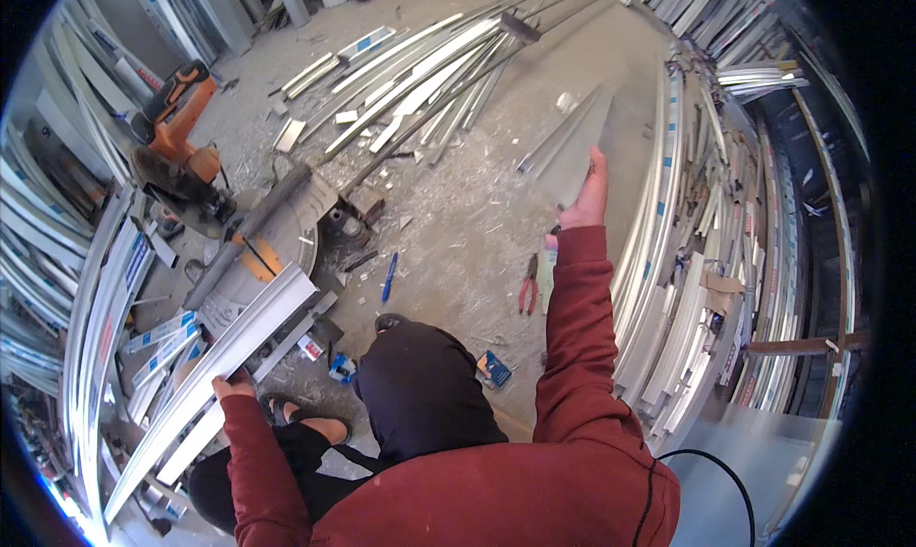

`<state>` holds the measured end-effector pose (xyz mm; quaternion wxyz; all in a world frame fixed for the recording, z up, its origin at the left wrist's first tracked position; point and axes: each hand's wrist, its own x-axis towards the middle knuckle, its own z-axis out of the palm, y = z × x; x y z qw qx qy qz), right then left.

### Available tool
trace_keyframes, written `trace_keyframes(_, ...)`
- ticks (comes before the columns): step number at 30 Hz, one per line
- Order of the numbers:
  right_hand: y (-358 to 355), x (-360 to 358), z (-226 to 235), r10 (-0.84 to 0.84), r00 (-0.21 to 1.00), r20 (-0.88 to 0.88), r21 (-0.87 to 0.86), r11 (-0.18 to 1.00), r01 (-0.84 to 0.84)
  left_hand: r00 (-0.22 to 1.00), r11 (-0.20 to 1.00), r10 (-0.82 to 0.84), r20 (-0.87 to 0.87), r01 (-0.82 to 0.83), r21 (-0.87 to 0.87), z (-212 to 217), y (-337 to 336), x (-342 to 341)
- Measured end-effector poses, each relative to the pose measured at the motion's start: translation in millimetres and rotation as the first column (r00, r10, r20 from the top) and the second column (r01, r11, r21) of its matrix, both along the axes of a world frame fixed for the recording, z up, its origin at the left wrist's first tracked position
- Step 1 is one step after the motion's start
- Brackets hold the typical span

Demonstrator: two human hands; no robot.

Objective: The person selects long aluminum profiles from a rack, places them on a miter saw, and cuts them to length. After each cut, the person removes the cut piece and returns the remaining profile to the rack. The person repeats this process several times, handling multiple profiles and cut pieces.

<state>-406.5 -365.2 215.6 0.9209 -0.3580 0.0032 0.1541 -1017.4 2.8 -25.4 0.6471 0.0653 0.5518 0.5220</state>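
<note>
My left hand (236, 385) grips the edge of a long silver-white metal profile (262, 320), its fingers partly hidden. The profile slants from the lower left up to the front of an orange and black mitre saw (191, 136). Out ahead, at the end of a stretched arm, my right hand (589, 199) is closed on a grey metal profile piece (577, 141), which is smeared by motion and held above the floor. Below that hand lie red-handled pliers (529, 287). A blue pen (389, 278) rests on the floor between my arms.
Offcuts and long profiles (420, 79) spread over the dusty floor ahead. Stacks of profiles line the right side (668, 213) and the left side (95, 327). Near my knees are a blue tape measure (342, 367) and a small blue packet (494, 368).
</note>
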Motion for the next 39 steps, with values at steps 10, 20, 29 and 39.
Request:
trace_keyframes(10, -24, 3, 92, 0.122, 0.986, 0.112, 0.139, 0.981, -0.137, 0.970, 0.976, -0.163, 0.178, 0.185, -0.115, -20, -43, 68)
trace_keyframes(20, -3, -49, 24, 0.049, 0.996, -0.074, -0.077, 0.995, -0.055, 0.976, 0.974, -0.134, 0.174, 0.162, -0.161, -17, -46, 61)
trace_keyframes(29, -60, -123, -326, -0.068, 0.981, -0.182, -0.928, 0.341, -0.148, 0.957, 0.966, -0.204, 0.204, 0.231, -0.116, -7, -55, 67)
trace_keyframes(39, 93, -208, -227, 0.803, 0.483, -0.350, -0.396, 0.341, -0.853, 0.766, 0.801, -0.518, 0.382, 0.591, -0.099, -38, -128, 154)
